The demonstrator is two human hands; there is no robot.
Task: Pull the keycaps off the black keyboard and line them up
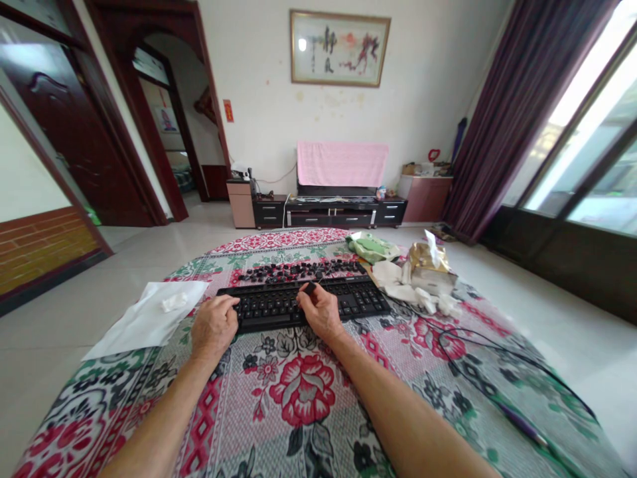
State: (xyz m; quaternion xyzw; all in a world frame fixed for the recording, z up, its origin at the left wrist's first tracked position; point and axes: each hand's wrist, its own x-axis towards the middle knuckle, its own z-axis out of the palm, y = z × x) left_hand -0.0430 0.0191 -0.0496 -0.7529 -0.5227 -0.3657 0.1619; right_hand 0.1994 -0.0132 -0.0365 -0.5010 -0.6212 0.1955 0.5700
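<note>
A black keyboard [273, 307] lies on the flowered tablecloth in front of me, its cable running off to the right. My left hand [215, 324] is closed on the keyboard's left end, thumb and fingers at its edge. Over the middle of the keys, my right hand [321, 312] pinches a small black tool [310, 288]; a thin piece seems to stick out beyond it, and its exact kind is too small to tell. Behind the keyboard, many loose black keycaps [293, 271] are spread in a long band.
White paper [144, 318] with a crumpled tissue [174, 302] lies at left. On the right are a gold tissue box [428, 265], used tissues [438, 302] and a green cloth [372, 247]. A black cable [478, 335] loops across the tablecloth [298, 392].
</note>
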